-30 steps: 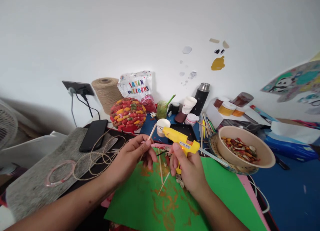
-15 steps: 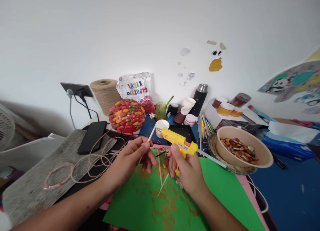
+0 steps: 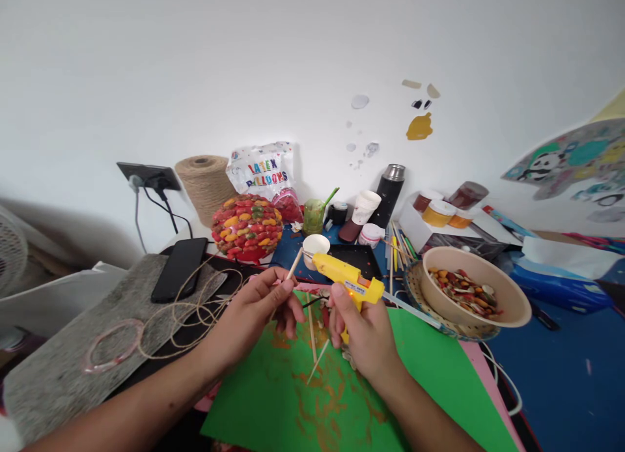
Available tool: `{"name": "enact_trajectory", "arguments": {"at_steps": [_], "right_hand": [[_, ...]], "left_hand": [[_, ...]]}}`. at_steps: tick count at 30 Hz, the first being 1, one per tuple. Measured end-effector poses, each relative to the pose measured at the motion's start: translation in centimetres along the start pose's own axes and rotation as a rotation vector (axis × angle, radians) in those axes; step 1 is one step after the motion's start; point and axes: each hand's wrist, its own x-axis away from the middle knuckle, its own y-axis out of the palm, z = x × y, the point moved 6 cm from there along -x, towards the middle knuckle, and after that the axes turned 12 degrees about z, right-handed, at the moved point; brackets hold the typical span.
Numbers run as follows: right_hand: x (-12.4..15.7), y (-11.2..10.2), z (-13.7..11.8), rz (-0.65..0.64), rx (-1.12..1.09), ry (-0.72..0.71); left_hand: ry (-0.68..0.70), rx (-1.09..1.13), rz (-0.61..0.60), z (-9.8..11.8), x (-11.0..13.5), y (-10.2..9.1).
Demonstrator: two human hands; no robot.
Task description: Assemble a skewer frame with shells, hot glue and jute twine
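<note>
Find the wooden stick [image 3: 293, 264] pinched between thumb and forefinger of the left hand [image 3: 263, 300], lifted above the green sheet [image 3: 430, 354] and slanted, upper end free. Find the yellow glue gun [image 3: 344, 271] grasped in the right hand [image 3: 366, 318], with the nozzle [image 3: 307, 254] aimed across at the top of the stick. Cannot tell whether touching or just apart there, with the white cup [image 3: 316, 245] showing right behind; cannot tell either whether pressing the trigger or only resting on it.

To work well at this, grip the stick lightly but firmly, low enough to spare the left hand from a probably hot nozzle. Brace both wrists, then squeeze gently for a small, even bead, turning the stick slowly under the tip. Ease off before drawing the nozzle away, with a slight twist to break any strings. Stay above the sheet to catch drips, and mind the clear rod [image 3: 410, 308] jutting from the back of the gun toward the bowl [image 3: 512, 305]. Avoid dripping onto the loose sticks [image 3: 311, 331] lying below.
</note>
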Motion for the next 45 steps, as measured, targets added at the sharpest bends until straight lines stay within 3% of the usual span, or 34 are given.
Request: {"name": "enact_trajectory", "arguments": {"at_steps": [30,45], "right_hand": [[0.31,-0.10,0.04,-0.027,0.091,-0.056],[0.18,-0.17,-0.04,-0.003,0.056,-0.015]], "left_hand": [[0.005,0.004,-0.005,-0.36,0.06,-0.28],[-0.008,0.000,-0.023,-0.84,0.10,-0.19]]}}
